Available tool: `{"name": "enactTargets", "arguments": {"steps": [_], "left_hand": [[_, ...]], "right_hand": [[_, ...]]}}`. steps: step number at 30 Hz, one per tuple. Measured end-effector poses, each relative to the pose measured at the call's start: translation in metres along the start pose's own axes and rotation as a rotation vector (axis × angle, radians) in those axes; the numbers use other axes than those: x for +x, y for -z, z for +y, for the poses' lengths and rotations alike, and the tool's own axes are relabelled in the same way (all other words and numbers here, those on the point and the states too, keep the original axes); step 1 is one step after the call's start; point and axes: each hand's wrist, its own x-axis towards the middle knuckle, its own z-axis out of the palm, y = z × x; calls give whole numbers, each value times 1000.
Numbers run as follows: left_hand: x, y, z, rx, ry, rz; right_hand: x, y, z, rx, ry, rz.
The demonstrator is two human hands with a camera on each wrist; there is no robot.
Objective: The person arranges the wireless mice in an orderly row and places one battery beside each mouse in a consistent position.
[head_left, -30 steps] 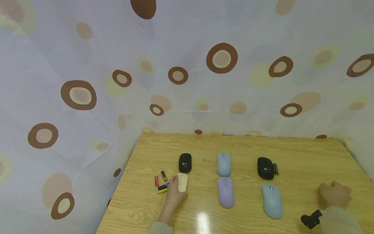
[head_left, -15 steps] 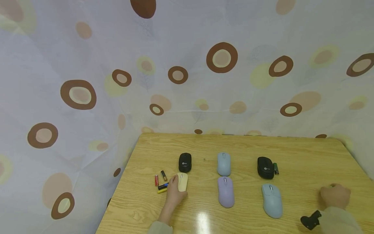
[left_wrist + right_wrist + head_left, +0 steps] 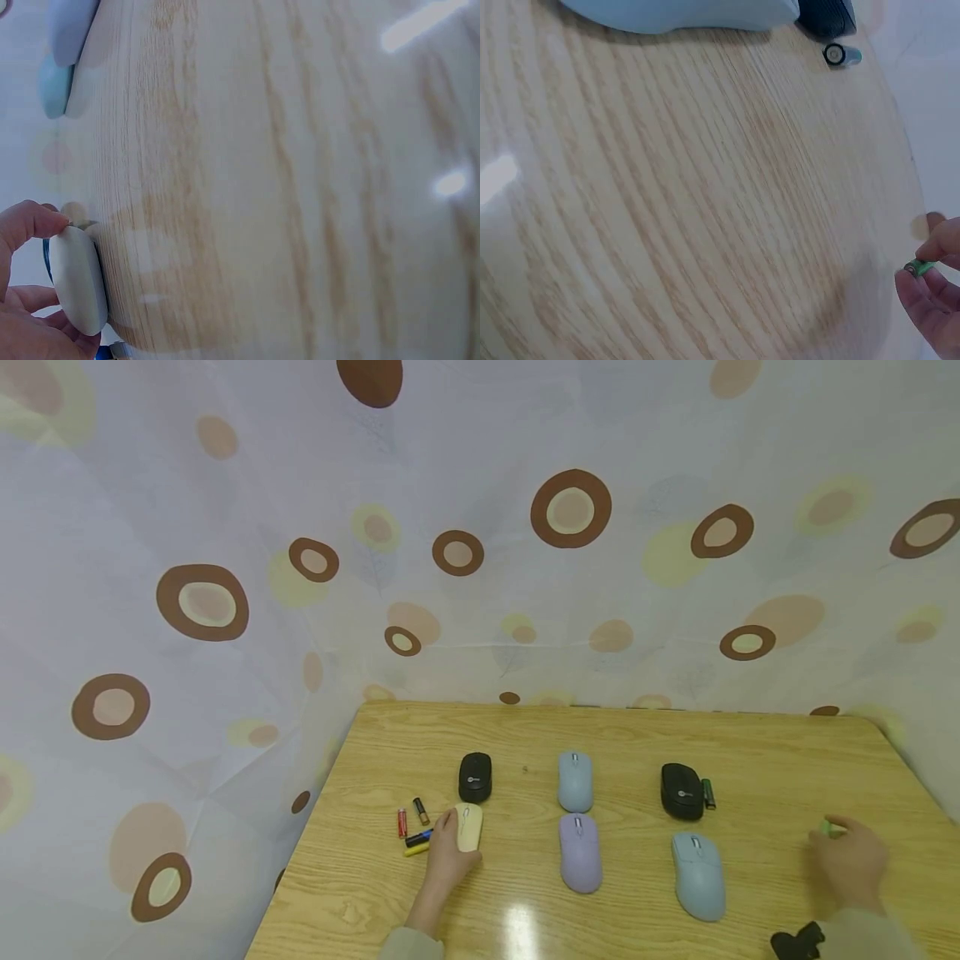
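The right hand (image 3: 851, 860) pinches a small green battery (image 3: 919, 267) in its fingers (image 3: 921, 304), one end poking out. Since half a second ago that hand has shifted a little leftward over the desk (image 3: 630, 927), and more of the battery shows. It is well right of the large pale-blue mouse (image 3: 699, 877). The left hand (image 3: 447, 856) grips a cream mouse (image 3: 469, 828) as before, fingers at its sides. Near it lie a red battery (image 3: 402, 823) and a black battery (image 3: 421, 811); just beyond sits a black mouse (image 3: 476, 777).
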Motion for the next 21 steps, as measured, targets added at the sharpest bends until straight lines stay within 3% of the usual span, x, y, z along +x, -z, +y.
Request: {"name": "enactTargets", "arguments": {"steps": [3, 13, 16, 21], "left_hand": [[0, 0, 0, -3, 2, 0], [0, 0, -1, -2, -5, 5], [0, 0, -1, 0, -6, 4], [-1, 0, 0, 3, -11, 13]], "right_hand": [[-7, 0, -7, 1, 45, -13], [-50, -16, -37, 7, 210, -203], [-62, -25, -43, -23, 235, -233], [-73, -39, -46, -66, 195, -280]]}}
